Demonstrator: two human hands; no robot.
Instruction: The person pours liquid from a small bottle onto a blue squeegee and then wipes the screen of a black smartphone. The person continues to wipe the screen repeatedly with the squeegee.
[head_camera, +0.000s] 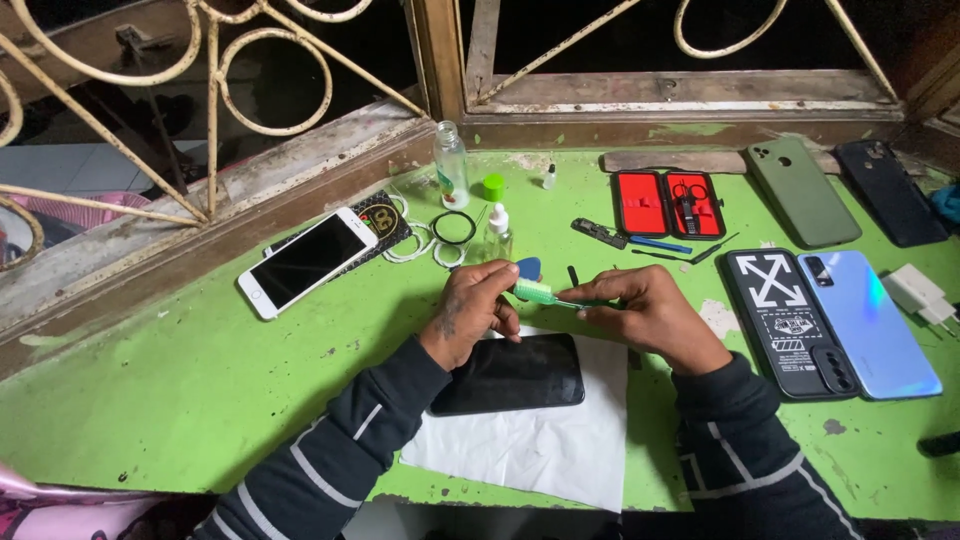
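Toothbrush (545, 293), green, held w/ both hands: left hand (470, 310) pinches bristle end, right hand (645, 312) grips handle. Black phone (510, 373) lies on white paper (540, 450) just below.

Dark phone screen (510, 372) on paper, white phone (305, 260) screen dark, left.

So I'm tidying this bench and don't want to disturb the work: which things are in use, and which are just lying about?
In use:
- green brush, held by left hand and right hand
- black phone, under the hands
- white sheet beneath it

Lying about:
- white phone
- clear bottle
- red tool case
- green phone case
- blue phone
- white charger
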